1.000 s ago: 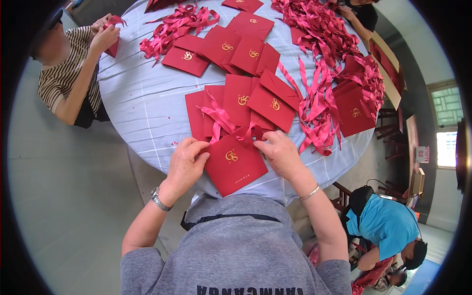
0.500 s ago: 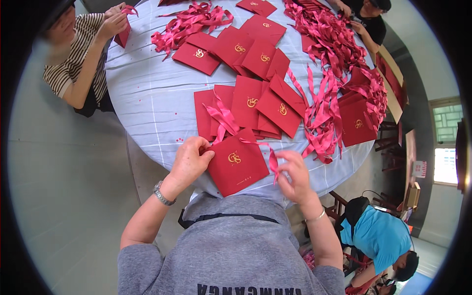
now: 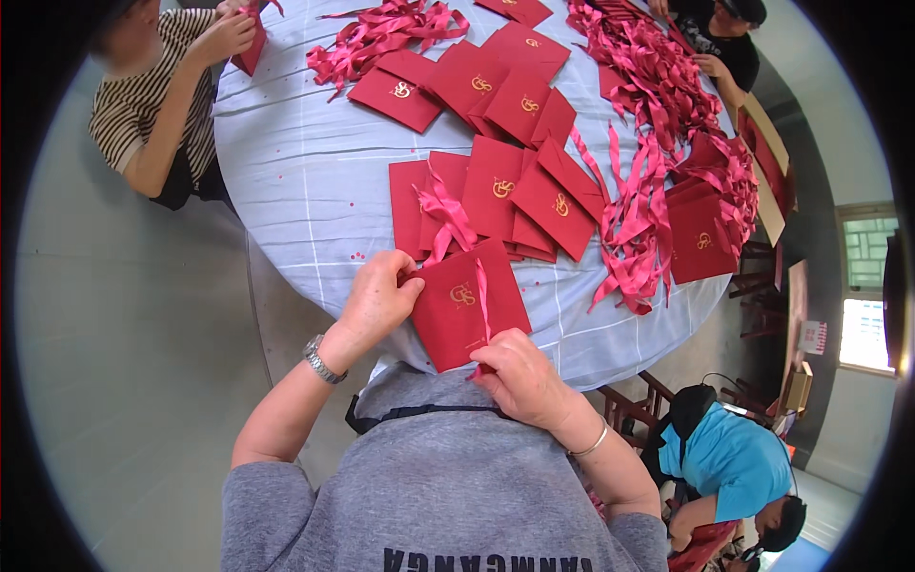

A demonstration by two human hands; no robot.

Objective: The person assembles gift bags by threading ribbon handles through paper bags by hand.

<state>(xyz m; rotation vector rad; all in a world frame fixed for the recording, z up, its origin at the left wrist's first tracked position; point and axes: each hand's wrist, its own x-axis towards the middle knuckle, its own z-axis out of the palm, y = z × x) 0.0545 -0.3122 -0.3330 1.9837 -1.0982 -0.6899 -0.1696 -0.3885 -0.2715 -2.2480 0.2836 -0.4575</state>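
A red paper gift bag with a gold emblem lies at the table's near edge, right in front of my body. My left hand pinches its upper left edge between thumb and fingers. From the bag's top edge a pink ribbon runs down over the front. My right hand grips the lower part of that ribbon by the bag's bottom right side, and a short end shows below the fingers. Just beyond the bag, a small bunch of loose pink ribbons rests on other red bags.
More red bags spread over the round table's pale blue cloth. Heaps of pink ribbon cover its right side. A person in stripes works at the far left, another in black at the far right. Someone in blue bends behind on the right.
My right hand has moved left and down, pulling the ribbon from the bag's right side to straight down its front. My left hand keeps its pinch on the bag.
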